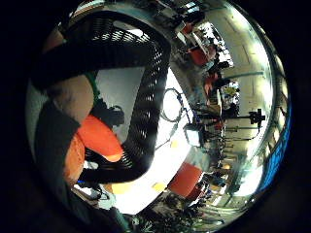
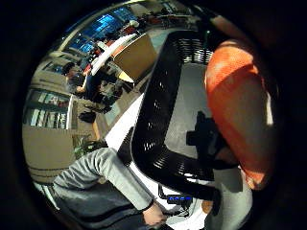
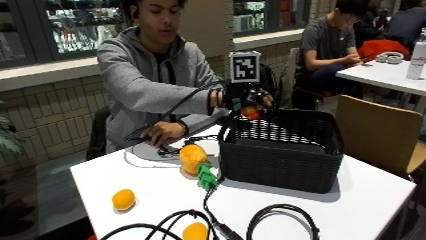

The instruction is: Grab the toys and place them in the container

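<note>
Step in hand: drop-off of one toy. Three toys wait on the surface (image 3: 373, 192), noted left to right: a small orange ball (image 3: 124, 199) near the left edge, a second ball (image 3: 194, 231) at the front edge, and a pineapple (image 3: 194, 160) with a green top, lying just beside the basket's left wall.

Basket (image 3: 283, 162): black, woven, rectangular, open top, to the right of the pineapple. Palm views show its floor pale and bare, no toy visible inside.

Hand (image 3: 245, 99): over the basket's back left corner, above the rim, fingers curled round a carrot (image 3: 250, 112). Carrot is orange, tapered, with a fine netted surface and a rounded tip; a trace of green shows near the palm in the little finger view. It hangs over the basket opening, not touching the floor.

Next move, as judged: let the fingers open so the carrot falls inside the walls, then reach back left for the pineapple, the nearest toy.

Bare hand (image 3: 162, 133) rests on the surface, left of the basket.
</note>
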